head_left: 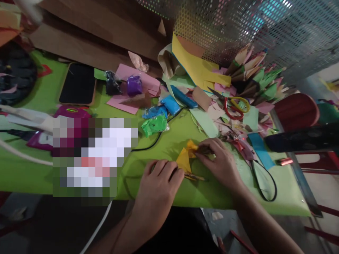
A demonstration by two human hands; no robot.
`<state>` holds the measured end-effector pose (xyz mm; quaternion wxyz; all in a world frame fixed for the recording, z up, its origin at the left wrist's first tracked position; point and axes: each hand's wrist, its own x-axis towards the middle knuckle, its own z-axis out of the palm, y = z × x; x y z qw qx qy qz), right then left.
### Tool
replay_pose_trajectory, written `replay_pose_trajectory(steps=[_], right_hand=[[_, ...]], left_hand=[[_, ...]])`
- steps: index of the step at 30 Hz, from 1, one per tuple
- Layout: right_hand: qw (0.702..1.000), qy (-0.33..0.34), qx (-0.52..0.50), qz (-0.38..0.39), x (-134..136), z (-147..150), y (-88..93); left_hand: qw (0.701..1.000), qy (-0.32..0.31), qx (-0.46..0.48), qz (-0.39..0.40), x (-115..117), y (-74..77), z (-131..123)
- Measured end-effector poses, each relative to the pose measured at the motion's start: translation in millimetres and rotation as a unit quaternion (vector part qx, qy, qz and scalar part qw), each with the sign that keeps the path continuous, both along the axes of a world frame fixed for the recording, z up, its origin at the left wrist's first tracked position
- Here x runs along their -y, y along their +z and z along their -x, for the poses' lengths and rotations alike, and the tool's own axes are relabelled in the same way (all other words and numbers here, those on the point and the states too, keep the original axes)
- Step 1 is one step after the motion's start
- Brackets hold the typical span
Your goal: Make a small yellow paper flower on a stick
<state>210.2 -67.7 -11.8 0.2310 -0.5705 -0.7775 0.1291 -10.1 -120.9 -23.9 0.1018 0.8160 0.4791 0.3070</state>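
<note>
A small folded piece of yellow paper point(184, 160) stands between my two hands above the green table. My left hand point(159, 180) has its fingers curled at the paper's lower left side, gripping it there; its fingertips are partly hidden. From the right, my right hand point(219, 160) pinches the crumpled upper end of the same paper between thumb and fingers. Just below the paper lies a thin pencil-like stick point(196, 177), its left end close to my left fingers. I cannot tell whether that hand touches it.
Green, blue and purple clay packets point(155, 125) lie beyond my hands, near a phone point(78, 84). Scissors point(237, 107), paper scraps and a pink glue gun point(245, 148) with a cable are to the right. A pixelated patch point(106, 151) covers something at left. The green table point(214, 197) ends near me.
</note>
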Motion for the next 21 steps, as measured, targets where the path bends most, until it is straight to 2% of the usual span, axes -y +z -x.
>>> replay_pose_trajectory(steps=[4,15,21], right_hand=[[0.999,-0.008,-0.040,0.018,0.3,0.9,0.3],[0.998,-0.027,-0.048,0.014,0.5,-1.1,-1.4],[0.995,-0.081,-0.023,-0.059,4.8,-3.5,3.9]], left_hand=[[1.000,-0.002,0.010,0.000,0.7,-0.8,0.4],[1.000,-0.003,0.017,0.001,0.3,-0.8,1.0],[1.000,-0.003,0.014,-0.003,0.8,-0.3,2.0]])
